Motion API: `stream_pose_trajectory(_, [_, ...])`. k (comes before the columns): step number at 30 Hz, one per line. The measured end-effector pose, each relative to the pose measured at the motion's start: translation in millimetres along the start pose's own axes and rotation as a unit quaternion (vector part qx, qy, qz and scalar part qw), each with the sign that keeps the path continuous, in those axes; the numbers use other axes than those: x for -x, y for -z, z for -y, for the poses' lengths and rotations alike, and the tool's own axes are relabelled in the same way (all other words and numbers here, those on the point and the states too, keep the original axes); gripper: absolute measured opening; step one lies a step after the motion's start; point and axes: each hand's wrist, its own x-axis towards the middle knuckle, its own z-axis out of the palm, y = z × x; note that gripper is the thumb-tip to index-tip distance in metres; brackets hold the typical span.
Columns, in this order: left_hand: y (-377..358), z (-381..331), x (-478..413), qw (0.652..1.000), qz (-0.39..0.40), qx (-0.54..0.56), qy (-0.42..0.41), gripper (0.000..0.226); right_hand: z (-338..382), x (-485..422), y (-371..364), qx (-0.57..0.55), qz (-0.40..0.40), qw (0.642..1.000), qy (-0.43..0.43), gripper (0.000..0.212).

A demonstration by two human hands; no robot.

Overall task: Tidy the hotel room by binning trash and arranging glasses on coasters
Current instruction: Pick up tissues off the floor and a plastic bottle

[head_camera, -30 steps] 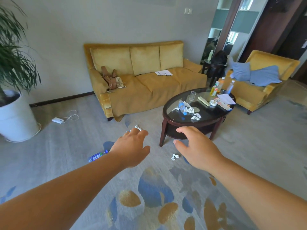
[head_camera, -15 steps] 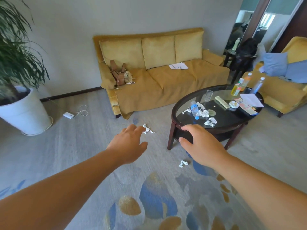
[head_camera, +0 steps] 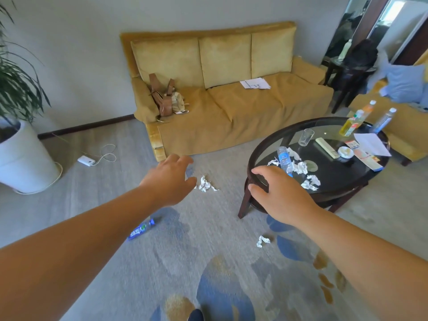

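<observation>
Left hand (head_camera: 171,179): spread, empty, now closer to the crumpled paper (head_camera: 206,184) on the floor.
Right hand (head_camera: 282,195): loosely spread, empty, nearer the table (head_camera: 338,174).
Meaning: 1st pickup looks imminent; nothing binned.

Plain pale grey wall (head_camera: 81,54) at the back, edged below by a dark skirting board (head_camera: 88,127). Against it, a three-cushion mustard sofa (head_camera: 231,107). Underfoot, grey carpet (head_camera: 104,193) with blue and ochre blotches (head_camera: 222,295) in the near part. At far left, a leafy plant (head_camera: 14,84) in a white pot (head_camera: 25,163). Right of the sofa, an oval coffee table (head_camera: 244,203) of dark wood with a glass top. Beyond that, a mustard armchair (head_camera: 403,144) with blue cushions (head_camera: 405,84), and a small dark side table (head_camera: 342,72). In the top right corner, tall reflective panels (head_camera: 361,17), possibly mirrors, bright with daylight. Soft, even light across the floor.
</observation>
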Motion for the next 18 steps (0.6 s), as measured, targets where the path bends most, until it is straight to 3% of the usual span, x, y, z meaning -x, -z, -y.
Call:
stream_pose_trajectory(7, [-35, -17, -66, 0.998, 0.06, 0.007, -0.028, 0.051, -35, -45, -13, -0.01, 0.019, 0.999, -0.037, 0.048])
stream_pose_trajectory(18, [-87, -102, -166, 0.99, 0.131, 0.008, -0.046, 0.052, -146, -108, 1, -0.017, 0.049, 0.995, -0.089, 0.046])
